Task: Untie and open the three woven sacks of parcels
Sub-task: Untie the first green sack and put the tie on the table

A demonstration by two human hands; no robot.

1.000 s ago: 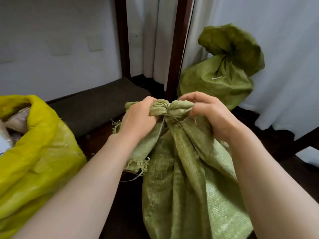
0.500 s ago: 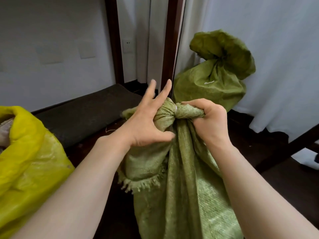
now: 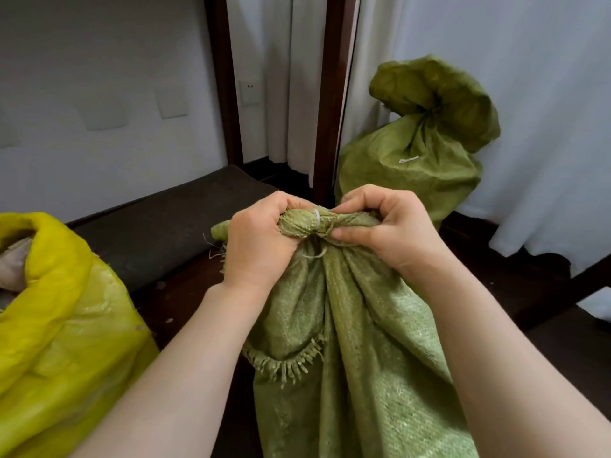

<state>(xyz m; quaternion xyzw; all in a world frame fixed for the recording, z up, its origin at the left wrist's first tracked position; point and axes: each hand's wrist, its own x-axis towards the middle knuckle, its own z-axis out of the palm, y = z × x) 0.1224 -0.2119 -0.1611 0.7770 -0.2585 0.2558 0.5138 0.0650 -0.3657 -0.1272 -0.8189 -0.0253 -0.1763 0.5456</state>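
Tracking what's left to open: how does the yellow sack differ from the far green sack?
Yellow sack: mouth open and rolled back, pale contents showing. Far green sack: neck tied shut, top bunched above. Yellow sack lies near left; far green sack stands back right by the curtain. Both look filled.

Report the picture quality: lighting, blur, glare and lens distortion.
Head view: soft, even light, no hard shadows; faint sheen on the yellow sack; the knot, left hand and right hand fairly sharp, no motion blur; wide-angle lens tilts the dark post and stretches the forearms.
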